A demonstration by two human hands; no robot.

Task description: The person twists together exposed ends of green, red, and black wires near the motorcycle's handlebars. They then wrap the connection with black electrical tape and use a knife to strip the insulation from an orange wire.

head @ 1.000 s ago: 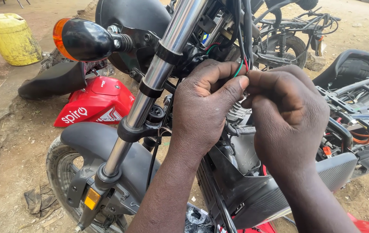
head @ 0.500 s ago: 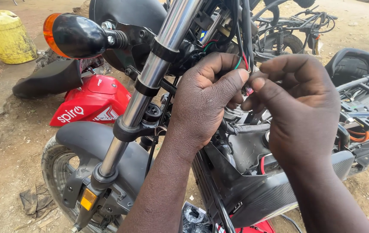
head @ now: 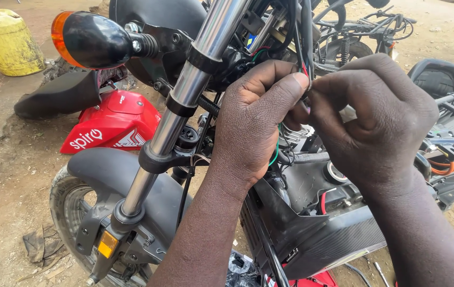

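head view | left hand [head: 256,125] and right hand [head: 375,117] are meeting fingertip to fingertip, both pinching the thin wires [head: 305,72] hanging behind the chrome fork tube [head: 184,101], apparently steadying them close for fine work | orange turn signal [head: 86,40] is jutting left | front fender [head: 126,178] is sitting below

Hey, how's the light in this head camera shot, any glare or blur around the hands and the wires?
Head view: even daylight with soft shadows; bright glare streaks on the chrome fork tube; left hand and right hand are sharp, pinching thin wires; the yellow container stays slightly soft.
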